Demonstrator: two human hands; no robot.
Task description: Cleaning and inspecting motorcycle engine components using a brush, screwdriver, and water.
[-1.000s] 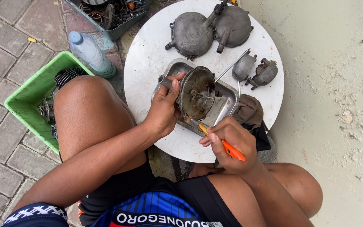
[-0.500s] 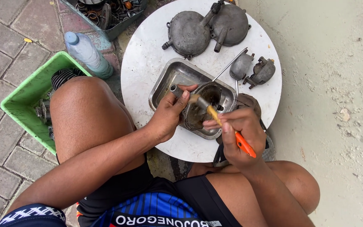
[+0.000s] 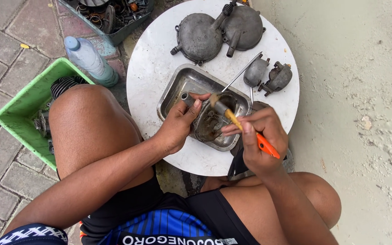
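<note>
My left hand (image 3: 178, 124) grips a round grey metal engine cover (image 3: 209, 122) by its short pipe stub, holding it tilted inside a shallow steel tray (image 3: 177, 88) on a round white table (image 3: 155, 63). My right hand (image 3: 259, 138) holds a paintbrush (image 3: 232, 118) with an orange and yellow handle. Its bristles are raised over the upper rim of the cover, just beside my left thumb.
Two larger grey covers (image 3: 218, 29) lie at the table's far side, two smaller metal parts (image 3: 268, 75) and thin rods at the right. A plastic bottle (image 3: 89, 59), a green crate (image 3: 21, 113) and a grey bin (image 3: 109, 13) of parts stand on the paving to the left.
The cover has been lowered from upright to lying tilted in the tray. My right hand has lifted the brush from below the tray up over the cover's rim.
</note>
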